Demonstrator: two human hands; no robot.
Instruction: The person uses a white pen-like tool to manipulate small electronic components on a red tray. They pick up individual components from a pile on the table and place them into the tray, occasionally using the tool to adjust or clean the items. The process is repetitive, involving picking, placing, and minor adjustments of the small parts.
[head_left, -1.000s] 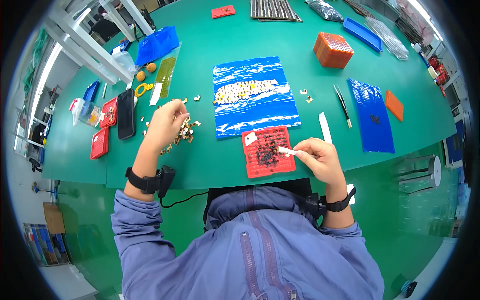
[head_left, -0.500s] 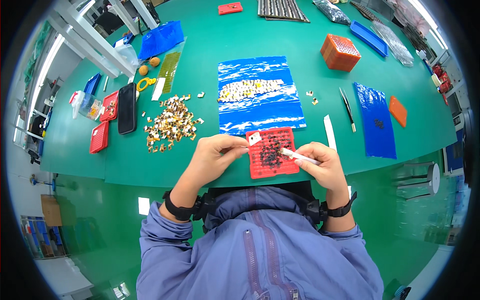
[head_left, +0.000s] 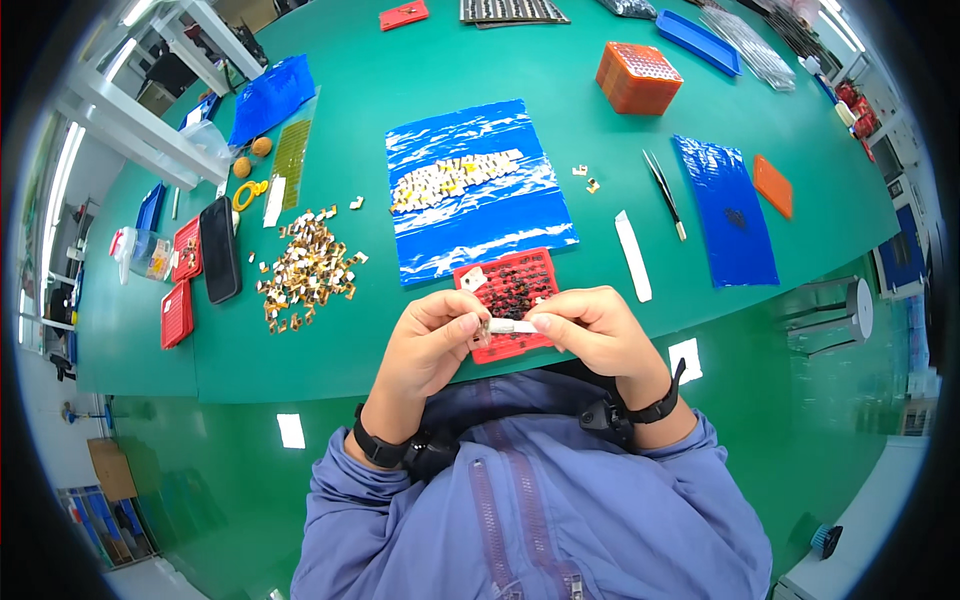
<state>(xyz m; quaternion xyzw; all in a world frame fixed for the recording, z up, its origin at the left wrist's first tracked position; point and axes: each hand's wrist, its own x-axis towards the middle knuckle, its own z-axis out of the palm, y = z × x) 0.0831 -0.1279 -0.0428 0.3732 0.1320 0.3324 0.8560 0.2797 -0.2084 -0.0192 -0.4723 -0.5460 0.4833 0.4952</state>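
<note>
steadying both over the red tray (head_left: 536,268) helps, we judge: white stick (head_left: 514,327), right hand (head_left: 597,332) pinching; blurred piece (head_left: 484,327) at its tip, left hand (head_left: 428,342) pinching.

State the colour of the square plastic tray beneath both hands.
The tray is red; the head view shows it best.

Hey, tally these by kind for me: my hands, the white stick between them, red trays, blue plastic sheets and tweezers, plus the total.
Hands: 2
White stick: 1
Red trays: 4
Blue plastic sheets: 3
Tweezers: 1 pair
Total: 11
</note>
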